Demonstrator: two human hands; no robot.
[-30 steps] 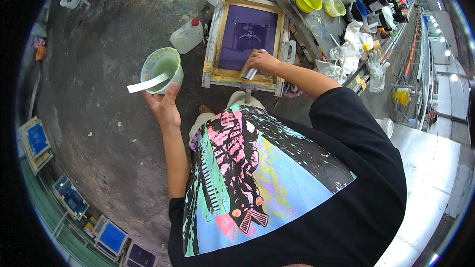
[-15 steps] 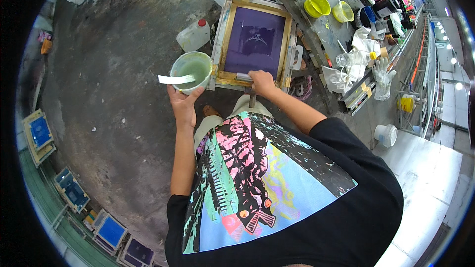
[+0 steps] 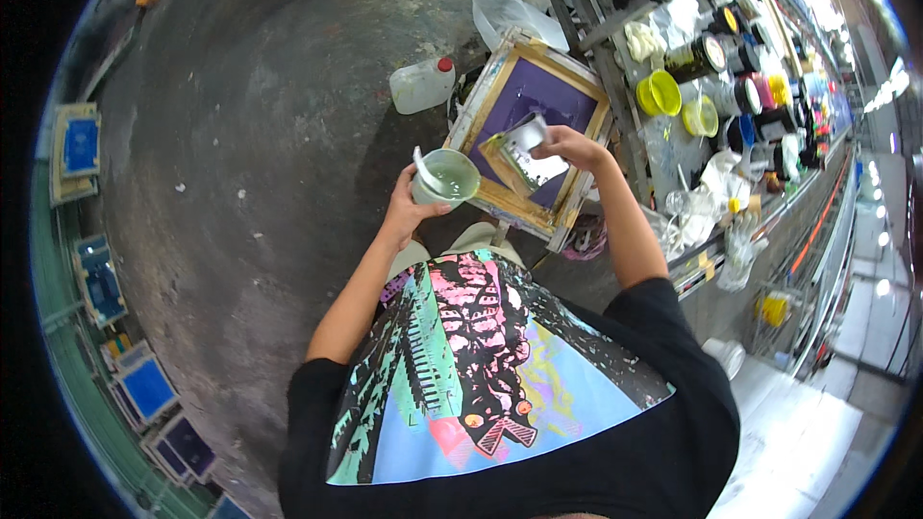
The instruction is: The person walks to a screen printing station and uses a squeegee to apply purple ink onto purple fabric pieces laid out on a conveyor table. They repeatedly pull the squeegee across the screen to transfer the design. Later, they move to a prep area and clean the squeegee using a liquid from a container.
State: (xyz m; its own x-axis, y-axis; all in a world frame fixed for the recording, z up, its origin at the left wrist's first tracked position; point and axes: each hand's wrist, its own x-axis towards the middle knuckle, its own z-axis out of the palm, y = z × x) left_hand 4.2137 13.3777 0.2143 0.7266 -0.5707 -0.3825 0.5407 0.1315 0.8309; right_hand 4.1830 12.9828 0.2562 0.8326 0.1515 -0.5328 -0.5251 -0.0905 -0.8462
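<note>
My left hand (image 3: 404,209) is closed around a pale, translucent bowl (image 3: 473,179) with greenish liquid in it. A white spatula (image 3: 422,169) leans against the bowl's left rim. Just right of the bowl, my right hand (image 3: 571,146) grips the upper edge of a shiny, flat metal scraper (image 3: 535,167), partly smeared by motion. The scraper is tilted above a screen printing frame (image 3: 520,214) with purple mesh (image 3: 553,93). It hides part of the mesh, including most of the pale drawing.
A jug with a red cap (image 3: 424,86) stands left of the frame, and a clear plastic bag (image 3: 519,19) lies beyond. On the right, a bench carries yellow bowls (image 3: 659,93), several ink tubs (image 3: 696,59) and rags (image 3: 716,190). Other screens (image 3: 146,386) lean at far left.
My right hand has lifted the metal scraper off the near end of the screen and tilted it up. My left hand has brought the bowl closer to it. The view has turned.
</note>
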